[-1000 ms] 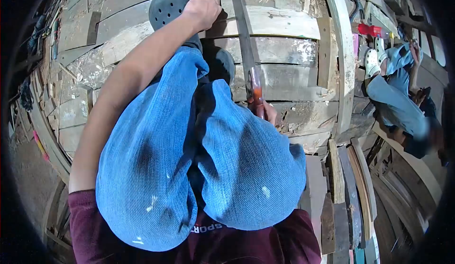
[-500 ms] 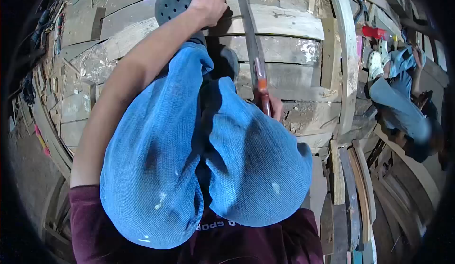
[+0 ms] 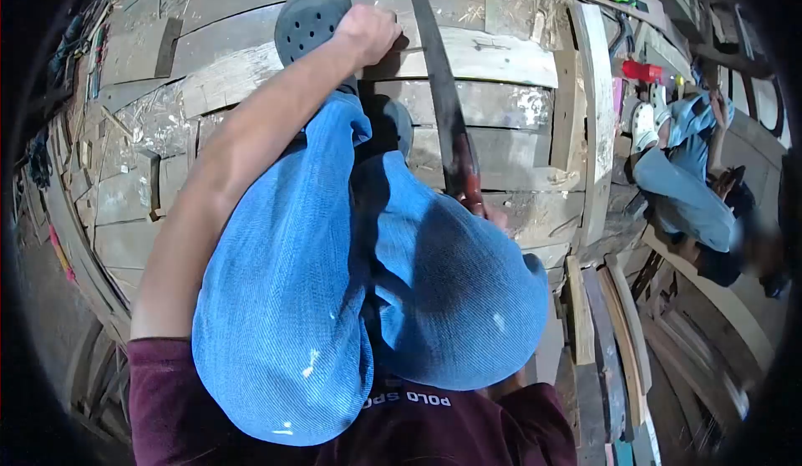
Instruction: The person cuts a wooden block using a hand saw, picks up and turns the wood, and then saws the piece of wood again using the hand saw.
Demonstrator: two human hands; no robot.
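My left hand (image 3: pixel 369 33) is closed like a fist, low over the pale plank (image 3: pixel 484 55), beside the toe of a grey clog with holes (image 3: pixel 313 25). Its fingertips are hidden, so I cannot tell what is in them. Most of my right hand (image 3: pixel 496 217) is behind my right knee; it is closed around the red-brown handle of a handsaw (image 3: pixel 443 90). The long dark blade runs away from me across the plank to the top edge of the view. Its teeth are not discernible. My bent knees in blue jeans (image 3: pixel 284 257) fill the middle.
Worn boards (image 3: pixel 518 144) make up the floor. At right stands an upright pale timber (image 3: pixel 595 115), with a red tool (image 3: pixel 642 71) and a green-handled tool (image 3: pixel 626 0) beyond. Another person (image 3: pixel 689 165) sits at far right. Wooden strips (image 3: pixel 614 332) are stacked at lower right.
The saw blade has tilted, so its dark flat side shows more. Its handle and my right hand have shifted slightly towards me. My left hand stays beside the clog.
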